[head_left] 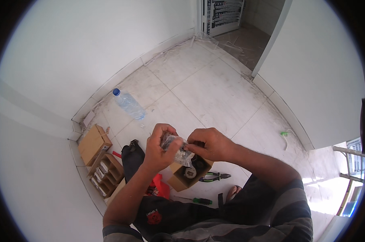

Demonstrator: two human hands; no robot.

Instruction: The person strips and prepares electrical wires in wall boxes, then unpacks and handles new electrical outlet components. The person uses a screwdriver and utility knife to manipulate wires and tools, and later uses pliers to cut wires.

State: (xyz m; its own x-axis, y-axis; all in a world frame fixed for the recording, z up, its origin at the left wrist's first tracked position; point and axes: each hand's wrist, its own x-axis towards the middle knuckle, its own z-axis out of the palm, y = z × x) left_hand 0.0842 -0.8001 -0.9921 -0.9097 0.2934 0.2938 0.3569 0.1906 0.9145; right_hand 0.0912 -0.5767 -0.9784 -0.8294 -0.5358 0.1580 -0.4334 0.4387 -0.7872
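Left hand (160,148): cupped around a crumpled clear plastic bag (185,158), fingers bent, thumb across the front.
Right hand (210,144): thumb and forefinger pinched at the bag, other fingers curled, forearm slanting in from the lower right.
Bag contents: between the hands, small pieces, partly covered by fingers and too blurred to name.
Open carton (180,183): just below the hands, a round greyish part inside, the rest lost in shadow.
Red item (162,187): beside the left forearm, partly hidden; I can't make it out.
Tools: pliers (217,176) below the right hand, a green-handled screwdriver (202,201) nearer the body.
Trouser lettering: below the left hand, pale, beside a red emblem (153,218).
Divided box (118,167): left of the left hand, pale packs in its slots.
Bottle (130,106): beyond the left hand, blue-capped.
Door (226,16): far beyond both hands, bold dark print on its covering, cut off above.
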